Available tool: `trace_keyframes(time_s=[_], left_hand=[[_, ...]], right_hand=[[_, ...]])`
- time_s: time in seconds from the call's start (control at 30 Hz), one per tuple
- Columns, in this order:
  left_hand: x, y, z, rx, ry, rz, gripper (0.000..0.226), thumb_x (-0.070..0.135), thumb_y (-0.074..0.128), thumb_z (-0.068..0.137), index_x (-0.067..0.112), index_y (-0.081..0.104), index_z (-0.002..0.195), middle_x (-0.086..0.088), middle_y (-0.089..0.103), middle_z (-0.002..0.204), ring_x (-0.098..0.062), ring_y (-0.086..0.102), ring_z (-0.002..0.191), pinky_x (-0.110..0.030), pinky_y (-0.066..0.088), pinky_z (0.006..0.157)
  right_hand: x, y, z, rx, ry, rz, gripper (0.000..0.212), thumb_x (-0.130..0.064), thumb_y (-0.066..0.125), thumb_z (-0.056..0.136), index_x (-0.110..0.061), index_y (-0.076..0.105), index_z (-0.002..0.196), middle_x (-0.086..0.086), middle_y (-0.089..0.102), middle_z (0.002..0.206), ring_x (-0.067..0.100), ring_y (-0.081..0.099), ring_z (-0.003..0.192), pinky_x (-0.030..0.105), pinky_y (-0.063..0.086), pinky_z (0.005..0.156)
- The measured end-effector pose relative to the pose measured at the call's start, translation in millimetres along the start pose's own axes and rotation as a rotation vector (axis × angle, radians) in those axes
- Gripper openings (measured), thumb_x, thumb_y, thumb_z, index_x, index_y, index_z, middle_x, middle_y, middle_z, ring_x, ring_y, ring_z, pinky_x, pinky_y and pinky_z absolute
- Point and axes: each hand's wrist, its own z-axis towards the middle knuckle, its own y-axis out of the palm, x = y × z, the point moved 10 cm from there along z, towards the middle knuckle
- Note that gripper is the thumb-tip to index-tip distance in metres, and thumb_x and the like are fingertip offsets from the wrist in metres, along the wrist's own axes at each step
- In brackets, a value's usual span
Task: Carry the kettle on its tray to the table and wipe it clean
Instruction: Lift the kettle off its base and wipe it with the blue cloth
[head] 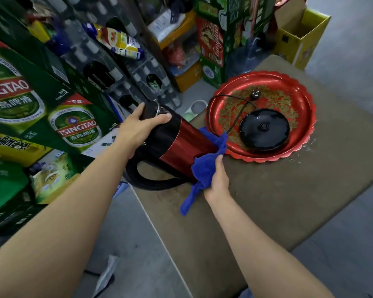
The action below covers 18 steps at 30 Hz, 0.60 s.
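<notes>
A red and black electric kettle [177,143] is tipped on its side over the near-left corner of the brown table [289,201], its black handle pointing down. My left hand [138,127] grips its lid end. My right hand [216,181] holds a blue cloth [205,168] pressed against the kettle's base end. Behind them a red scalloped tray [297,89] rests on the table and carries the kettle's black round base [265,129], its cord and its plug [255,94].
Stacked green Tsingtao beer boxes [41,108] and crates of bottles [121,67] rise close on the left. More cartons stand behind the table, with an open yellow box [299,37] at the back right. Grey floor [134,244] lies below, with a scrap of litter [108,274].
</notes>
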Motion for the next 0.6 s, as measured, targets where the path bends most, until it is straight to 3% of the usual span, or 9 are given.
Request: trace_keyframes(time_s=[0.1,0.17,0.3,0.4,0.53,0.6], left_hand=[[2,11,-9,0.061,0.025,0.127,0.118,0.083,0.072,0.049,0.047,0.029,0.153,0.004,0.036,0.161,-0.027,0.045,0.14,-0.046,0.043,0.111],[3,17,-16,0.098,0.013,0.223,0.125,0.093,0.061,0.043,0.049,0.023,0.153,0.0,0.03,0.164,-0.033,0.037,0.145,-0.054,0.04,0.111],[5,36,-43,0.151,-0.035,0.372,0.119,0.095,0.052,0.056,0.048,0.007,0.156,-0.004,0.005,0.17,-0.043,0.01,0.152,-0.066,0.027,0.113],[13,59,-73,0.211,-0.011,0.469,0.114,0.091,0.051,0.068,0.044,0.0,0.158,-0.005,-0.004,0.17,-0.046,0.002,0.152,-0.07,0.022,0.113],[17,80,-95,0.286,-0.015,0.506,0.113,0.089,0.05,0.072,0.041,-0.005,0.158,-0.008,-0.011,0.169,-0.05,0.0,0.151,-0.07,0.023,0.11],[16,82,-100,0.321,-0.04,0.505,0.113,0.089,0.05,0.072,0.041,-0.006,0.158,-0.008,-0.01,0.169,-0.05,0.0,0.15,-0.069,0.023,0.11]], right_hand=[[4,-16,-19,0.09,0.015,0.021,0.037,-0.025,0.05,0.102,-0.013,0.052,0.136,0.005,0.067,0.108,0.023,0.065,0.09,0.044,0.048,0.1],[7,-25,-37,0.137,0.018,-0.021,0.038,-0.012,0.045,0.103,-0.011,0.048,0.141,0.007,0.063,0.11,0.018,0.061,0.081,0.044,0.048,0.097],[1,-16,-66,0.141,0.055,-0.034,0.042,-0.004,0.046,0.101,-0.011,0.046,0.143,0.013,0.059,0.123,0.025,0.06,0.095,0.048,0.049,0.099],[-12,6,-83,0.1,0.066,-0.094,0.035,-0.003,0.046,0.101,-0.009,0.052,0.135,0.014,0.06,0.118,0.031,0.06,0.102,0.052,0.045,0.104],[-27,27,-117,-0.014,0.155,-0.087,0.022,-0.004,0.042,0.103,-0.021,0.054,0.111,0.008,0.064,0.091,0.026,0.062,0.078,0.048,0.052,0.084],[-38,31,-131,-0.144,0.19,-0.141,0.021,-0.006,0.043,0.103,-0.021,0.057,0.106,0.007,0.066,0.091,0.027,0.064,0.084,0.051,0.051,0.092]])
